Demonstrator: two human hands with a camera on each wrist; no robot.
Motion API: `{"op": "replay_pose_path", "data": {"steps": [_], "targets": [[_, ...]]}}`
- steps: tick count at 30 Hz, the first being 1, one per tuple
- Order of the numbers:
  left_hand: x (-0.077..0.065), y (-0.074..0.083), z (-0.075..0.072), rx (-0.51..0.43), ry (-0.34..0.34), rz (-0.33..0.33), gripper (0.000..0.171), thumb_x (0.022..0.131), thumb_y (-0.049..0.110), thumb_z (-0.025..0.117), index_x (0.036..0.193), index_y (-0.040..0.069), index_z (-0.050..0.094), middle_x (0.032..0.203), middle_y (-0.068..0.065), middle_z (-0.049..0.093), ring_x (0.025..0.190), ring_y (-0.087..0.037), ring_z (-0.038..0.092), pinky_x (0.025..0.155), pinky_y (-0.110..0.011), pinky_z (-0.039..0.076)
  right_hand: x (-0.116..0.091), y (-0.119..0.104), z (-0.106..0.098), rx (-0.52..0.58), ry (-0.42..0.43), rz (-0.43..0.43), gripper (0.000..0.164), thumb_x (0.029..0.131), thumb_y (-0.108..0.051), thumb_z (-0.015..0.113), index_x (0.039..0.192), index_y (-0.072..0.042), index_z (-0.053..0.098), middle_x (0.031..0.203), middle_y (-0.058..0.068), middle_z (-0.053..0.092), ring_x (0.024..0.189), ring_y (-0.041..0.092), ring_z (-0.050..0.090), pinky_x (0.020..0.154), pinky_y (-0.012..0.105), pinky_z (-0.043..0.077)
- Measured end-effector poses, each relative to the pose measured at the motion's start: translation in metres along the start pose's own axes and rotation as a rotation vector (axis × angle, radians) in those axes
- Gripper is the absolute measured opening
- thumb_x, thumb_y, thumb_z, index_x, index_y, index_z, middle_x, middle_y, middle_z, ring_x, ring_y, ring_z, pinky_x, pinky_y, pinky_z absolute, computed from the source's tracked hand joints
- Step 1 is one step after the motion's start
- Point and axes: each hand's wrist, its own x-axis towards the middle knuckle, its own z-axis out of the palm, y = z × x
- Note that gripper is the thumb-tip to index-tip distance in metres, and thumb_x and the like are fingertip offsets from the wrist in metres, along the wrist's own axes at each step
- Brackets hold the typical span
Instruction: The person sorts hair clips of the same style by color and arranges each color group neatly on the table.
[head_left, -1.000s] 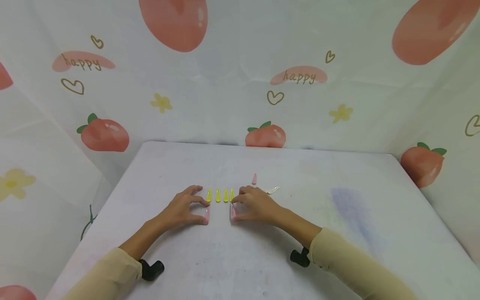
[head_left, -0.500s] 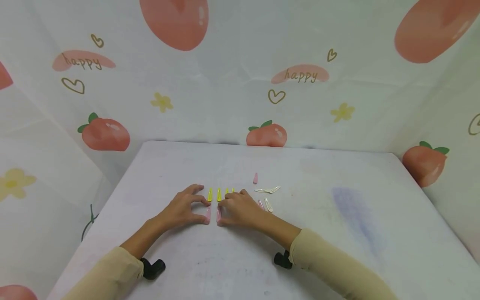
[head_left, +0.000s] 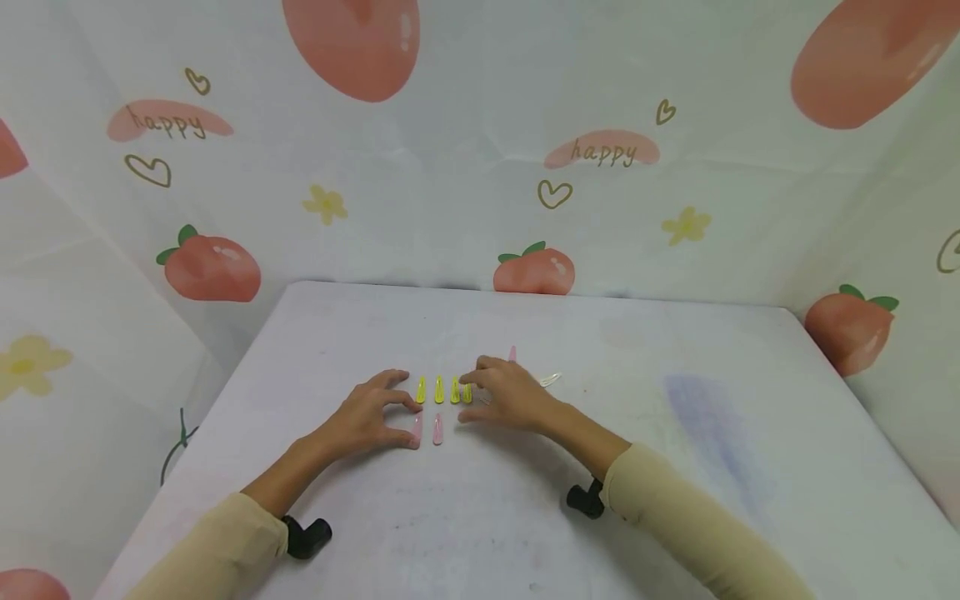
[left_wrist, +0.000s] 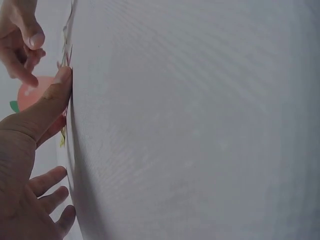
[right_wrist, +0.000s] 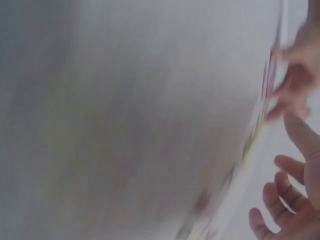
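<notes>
The left pink snap hair clip (head_left: pixel 417 427) is held at its ends between thumb and index finger of the left hand (head_left: pixel 363 420), flat on the table (head_left: pixel 435 517). The right pink snap hair clip (head_left: pixel 438 430) is laid just beside it. Above both, four yellow snap hair clips (head_left: pixel 439 389) are set in a row. The right hand (head_left: pixel 516 397) is positioned by the row's right end, thumb and fingers spread apart. A white hair clip (head_left: pixel 552 380) is partly covered by it.

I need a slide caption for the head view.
Left hand pinches a pink teardrop hair clip near four yellow teardrop hair clips, right hand beside them.
</notes>
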Motion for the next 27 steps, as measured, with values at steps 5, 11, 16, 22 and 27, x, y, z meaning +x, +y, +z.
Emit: {"op": "replay_pose_path", "data": {"steps": [5, 11, 16, 22, 27], "targets": [[-0.001, 0.002, 0.0, 0.0, 0.008, -0.009, 0.046, 0.066, 0.04, 0.092, 0.104, 0.018, 0.078, 0.146, -0.019, 0.048, 0.136, -0.044, 0.04, 0.105, -0.067, 0.033, -0.003, 0.04, -0.015, 0.079, 0.073, 0.107, 0.057, 0.081, -0.037, 0.083, 0.127, -0.007, 0.068, 0.117, 0.007, 0.061, 0.109, 0.022, 0.056, 0.096, 0.042, 0.047], [-0.001, 0.0, 0.001, -0.008, 0.007, -0.014, 0.046, 0.066, 0.041, 0.092, 0.104, 0.019, 0.078, 0.146, -0.018, 0.048, 0.135, -0.044, 0.041, 0.105, -0.067, 0.033, -0.003, 0.071, -0.022, 0.068, 0.051, 0.213, 0.063, 0.082, -0.033, 0.083, 0.132, -0.001, 0.063, 0.129, 0.017, 0.059, 0.123, 0.032, 0.053, 0.104, 0.05, 0.043], [-0.001, 0.0, 0.001, -0.008, 0.01, -0.005, 0.046, 0.066, 0.042, 0.092, 0.104, 0.019, 0.078, 0.146, -0.018, 0.048, 0.135, -0.044, 0.041, 0.105, -0.067, 0.033, 0.0, 0.08, -0.017, 0.07, 0.01, 0.293, 0.066, 0.084, -0.035, 0.08, 0.136, -0.001, 0.059, 0.135, 0.02, 0.056, 0.127, 0.035, 0.05, 0.108, 0.051, 0.04], [-0.001, 0.001, 0.001, -0.006, 0.01, -0.009, 0.045, 0.066, 0.042, 0.092, 0.103, 0.02, 0.078, 0.146, -0.018, 0.048, 0.135, -0.044, 0.041, 0.105, -0.067, 0.033, 0.005, 0.084, -0.011, 0.082, 0.041, 0.339, 0.055, 0.085, -0.035, 0.08, 0.13, -0.007, 0.066, 0.131, 0.017, 0.057, 0.123, 0.033, 0.051, 0.106, 0.052, 0.039], [0.0, 0.001, 0.001, -0.004, 0.008, -0.02, 0.045, 0.066, 0.042, 0.092, 0.103, 0.02, 0.078, 0.146, -0.018, 0.048, 0.136, -0.044, 0.041, 0.105, -0.066, 0.033, 0.007, 0.085, -0.011, 0.093, 0.049, 0.35, 0.05, 0.084, -0.034, 0.08, 0.126, -0.008, 0.07, 0.129, 0.016, 0.058, 0.123, 0.033, 0.05, 0.105, 0.052, 0.04]]}}
